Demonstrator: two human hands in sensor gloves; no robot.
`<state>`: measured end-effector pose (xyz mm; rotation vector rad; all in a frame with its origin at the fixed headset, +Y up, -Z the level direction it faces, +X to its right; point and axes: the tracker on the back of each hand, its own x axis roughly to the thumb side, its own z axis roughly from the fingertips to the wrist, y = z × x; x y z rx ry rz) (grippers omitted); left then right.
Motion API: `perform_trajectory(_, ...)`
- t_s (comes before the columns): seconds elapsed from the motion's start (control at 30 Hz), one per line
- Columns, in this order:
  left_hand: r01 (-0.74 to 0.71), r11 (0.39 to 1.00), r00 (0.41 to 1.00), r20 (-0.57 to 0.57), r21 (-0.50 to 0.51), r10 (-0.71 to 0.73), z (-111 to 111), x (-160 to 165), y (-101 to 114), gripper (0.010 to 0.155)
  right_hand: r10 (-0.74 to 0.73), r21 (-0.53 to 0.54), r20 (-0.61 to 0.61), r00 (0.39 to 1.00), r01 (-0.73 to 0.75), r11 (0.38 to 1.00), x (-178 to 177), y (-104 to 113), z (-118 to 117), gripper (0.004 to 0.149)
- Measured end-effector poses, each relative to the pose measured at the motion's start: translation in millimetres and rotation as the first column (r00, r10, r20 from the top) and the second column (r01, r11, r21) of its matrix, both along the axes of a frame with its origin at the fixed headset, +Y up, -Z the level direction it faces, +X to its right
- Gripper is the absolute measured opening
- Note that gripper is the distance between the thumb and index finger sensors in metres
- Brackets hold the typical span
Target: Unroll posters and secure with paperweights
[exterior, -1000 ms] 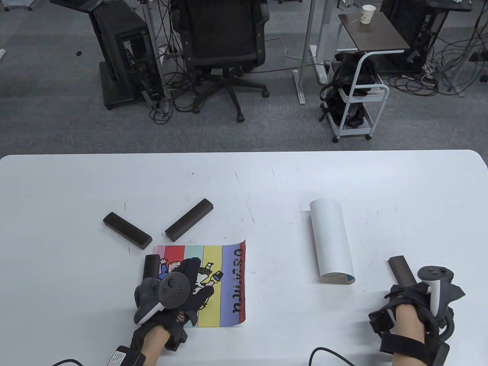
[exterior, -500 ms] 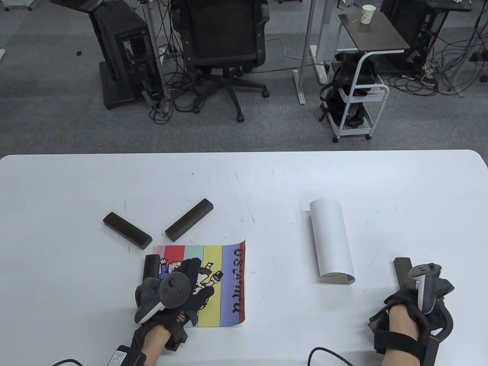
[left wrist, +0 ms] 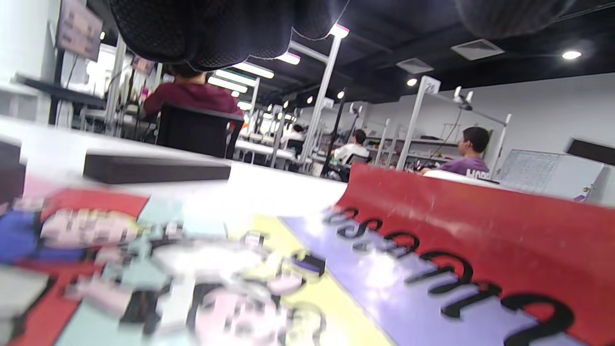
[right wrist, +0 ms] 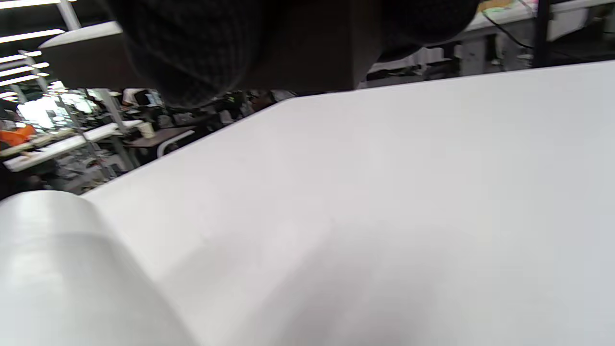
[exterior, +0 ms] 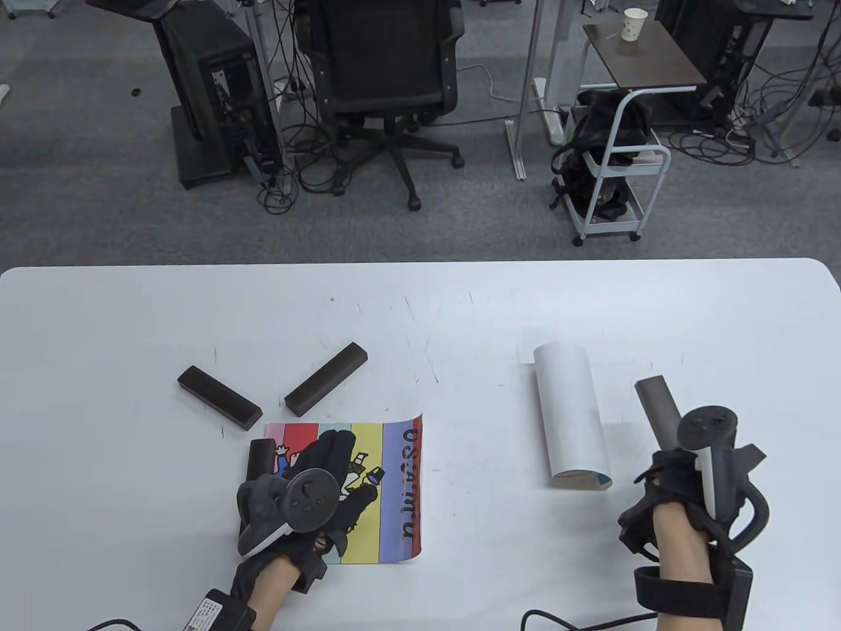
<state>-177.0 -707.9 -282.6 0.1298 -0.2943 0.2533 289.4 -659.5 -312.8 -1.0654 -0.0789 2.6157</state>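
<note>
The striped poster point(exterior: 378, 493) lies unrolled near the table's front edge, left of centre, one weight point(exterior: 259, 459) on its left edge, its right edge curling up and not yet weighted; the left hand point(exterior: 315, 490) presses flat on it, fingers spread. The second poster point(exterior: 570, 415) sits rolled, right of centre. The right hand point(exterior: 683, 473) grips a weight point(exterior: 658, 411) just beside that roll, and two spare weights point(exterior: 219, 397) lie behind the striped poster, so I judge the job under halfway.

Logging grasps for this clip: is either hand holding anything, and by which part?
The right hand grips a dark paperweight bar by its near end. The left hand holds nothing; it presses on the colourful poster.
</note>
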Motion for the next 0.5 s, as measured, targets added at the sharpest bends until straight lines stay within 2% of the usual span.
perform_trajectory(0.1, 0.070, 0.990, 0.997, 0.004, 0.119, -0.071, 10, 8, 24, 0.081, 0.058, 0.071, -0.161, 0.985, -0.047, 0.996, -37, 22, -4, 0.072)
perform_trajectory(0.23, 0.142, 0.959, 0.989, 0.008, 0.243, -0.149, 22, 21, 49, 0.080, 0.096, 0.133, -0.335, 0.937, -0.054, 0.990, -84, 33, -3, 0.072)
perform_trajectory(0.33, 0.204, 0.932, 0.976, 0.010, 0.300, -0.217, 32, 35, 60, 0.080, 0.145, 0.162, -0.463, 0.874, -0.077, 0.984, -123, 33, 3, 0.072)
perform_trajectory(0.5, 0.296, 0.887, 0.947, 0.009, 0.355, -0.320, 41, 57, 61, 0.081, 0.190, 0.164, -0.618, 0.763, -0.111, 0.980, -173, 20, 16, 0.071)
